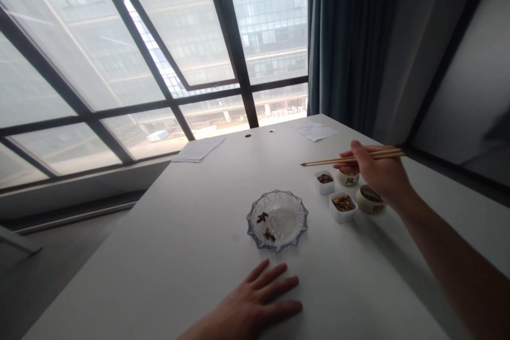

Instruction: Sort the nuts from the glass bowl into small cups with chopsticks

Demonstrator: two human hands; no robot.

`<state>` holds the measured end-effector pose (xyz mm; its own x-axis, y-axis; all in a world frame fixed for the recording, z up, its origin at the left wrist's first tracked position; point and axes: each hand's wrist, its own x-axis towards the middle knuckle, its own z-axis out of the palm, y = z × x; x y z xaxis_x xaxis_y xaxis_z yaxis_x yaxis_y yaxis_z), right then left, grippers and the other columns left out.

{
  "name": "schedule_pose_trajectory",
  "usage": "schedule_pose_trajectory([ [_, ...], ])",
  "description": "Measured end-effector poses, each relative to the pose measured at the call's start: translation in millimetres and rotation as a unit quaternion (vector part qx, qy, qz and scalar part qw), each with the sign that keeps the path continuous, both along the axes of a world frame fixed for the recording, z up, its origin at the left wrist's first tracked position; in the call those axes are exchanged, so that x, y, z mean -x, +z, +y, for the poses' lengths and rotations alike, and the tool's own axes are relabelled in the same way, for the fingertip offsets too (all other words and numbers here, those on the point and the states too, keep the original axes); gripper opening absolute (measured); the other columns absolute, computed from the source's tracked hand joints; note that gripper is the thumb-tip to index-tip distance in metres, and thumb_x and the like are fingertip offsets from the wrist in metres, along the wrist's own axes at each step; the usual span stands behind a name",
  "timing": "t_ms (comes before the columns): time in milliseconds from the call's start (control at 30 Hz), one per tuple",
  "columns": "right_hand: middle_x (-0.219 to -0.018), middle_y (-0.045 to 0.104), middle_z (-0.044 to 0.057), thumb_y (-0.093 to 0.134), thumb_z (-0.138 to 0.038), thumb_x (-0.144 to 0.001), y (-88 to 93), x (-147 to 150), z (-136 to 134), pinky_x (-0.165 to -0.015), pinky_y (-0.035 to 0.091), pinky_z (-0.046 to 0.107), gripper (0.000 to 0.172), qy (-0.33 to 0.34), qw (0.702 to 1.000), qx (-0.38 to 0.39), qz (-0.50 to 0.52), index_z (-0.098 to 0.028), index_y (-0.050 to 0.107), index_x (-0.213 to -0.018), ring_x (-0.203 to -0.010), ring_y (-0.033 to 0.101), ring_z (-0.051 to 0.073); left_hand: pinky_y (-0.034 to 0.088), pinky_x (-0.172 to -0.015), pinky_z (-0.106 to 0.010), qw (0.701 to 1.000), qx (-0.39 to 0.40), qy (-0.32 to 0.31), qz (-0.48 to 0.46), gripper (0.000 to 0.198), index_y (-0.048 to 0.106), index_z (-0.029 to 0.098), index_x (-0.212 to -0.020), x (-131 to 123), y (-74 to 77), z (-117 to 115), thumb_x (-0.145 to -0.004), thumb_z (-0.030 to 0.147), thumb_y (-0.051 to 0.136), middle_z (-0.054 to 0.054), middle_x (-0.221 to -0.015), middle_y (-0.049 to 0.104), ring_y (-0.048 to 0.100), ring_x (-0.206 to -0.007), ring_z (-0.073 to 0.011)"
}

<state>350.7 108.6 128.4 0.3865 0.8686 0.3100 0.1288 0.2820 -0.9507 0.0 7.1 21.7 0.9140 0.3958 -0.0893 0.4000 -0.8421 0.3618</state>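
My right hand (378,170) grips a pair of wooden chopsticks (326,162), their tips pointing left above the table. Below them stand two small white square containers: the rear container (325,189) holds dark brown pieces, the front container (343,217) lighter brown ones. Two cream-coloured round pots, a rear pot (348,179) with a dark character and a front pot (370,206), are beside these, partly behind my hand. My left hand (258,300) lies flat with fingers spread, just in front of a scalloped glass dish (295,234). Small dark brown pieces (270,235) lie in the dish's left part.
Everything stands on a white table (191,228). Stacked papers (199,150) lie at its far left edge, and loose sheets (315,130) at the far right. A cable hole (247,136) sits near the back edge. Windows and a dark blue curtain (346,42) are behind.
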Motion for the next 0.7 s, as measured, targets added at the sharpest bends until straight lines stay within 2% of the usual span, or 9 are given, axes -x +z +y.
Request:
schedule_pose_trajectory([
  [100,-0.071,0.079,0.013,0.075,-0.054,-0.092,4.2,-18,5,-0.061,0.069,0.030,0.041,-0.067,0.997,-0.022,-0.015,-0.017,0.075,-0.076,-0.060,0.079,0.023,0.012,-0.130,-0.058,1.000,0.004,-0.004,0.007,0.055,0.045,0.037,-0.161,0,-1.7,2,-0.107,0.041,0.059,-0.002,-0.171,0.034,0.027,-0.159,-0.0343],
  [233,-0.068,0.078,0.012,0.073,-0.051,-0.094,1.9,-24,10,-0.060,0.069,0.033,0.040,-0.091,0.995,-0.006,-0.031,-0.018,0.072,-0.073,-0.058,0.079,0.024,0.012,-0.130,-0.059,1.000,0.005,-0.020,0.014,0.055,0.043,0.037,-0.161,2,-7.7,6,-0.108,0.041,0.058,-0.001,-0.172,0.031,0.026,-0.159,-0.0343],
  [433,-0.064,0.077,0.010,0.073,-0.061,-0.091,-4.9,-25,13,-0.057,0.068,0.034,0.043,-0.069,0.996,-0.012,-0.062,-0.020,0.072,-0.076,-0.055,0.078,0.025,0.011,-0.129,-0.059,1.000,0.006,-0.025,0.004,0.056,0.044,0.036,-0.161,3,-13.4,9,-0.107,0.040,0.059,-0.002,-0.172,0.032,0.025,-0.159,-0.0349],
  [600,-0.068,0.078,0.010,0.074,-0.067,-0.088,-7.4,-24,13,-0.058,0.068,0.031,0.049,-0.044,0.997,-0.036,-0.051,-0.019,0.074,-0.078,-0.057,0.078,0.024,0.011,-0.129,-0.060,1.000,0.015,-0.017,0.016,0.058,0.044,0.037,-0.161,1,-4.7,6,-0.106,0.037,0.062,-0.002,-0.172,0.032,0.025,-0.159,-0.0350],
  [700,-0.071,0.079,0.010,0.075,-0.070,-0.085,-9.7,-13,10,-0.061,0.069,0.032,0.051,0.004,0.999,-0.032,-0.035,-0.019,0.075,-0.079,-0.062,0.080,0.025,0.011,-0.129,-0.058,1.000,0.007,-0.002,0.009,0.057,0.045,0.037,-0.160,0,0.7,2,-0.106,0.035,0.061,-0.002,-0.171,0.034,0.025,-0.159,-0.0336],
])
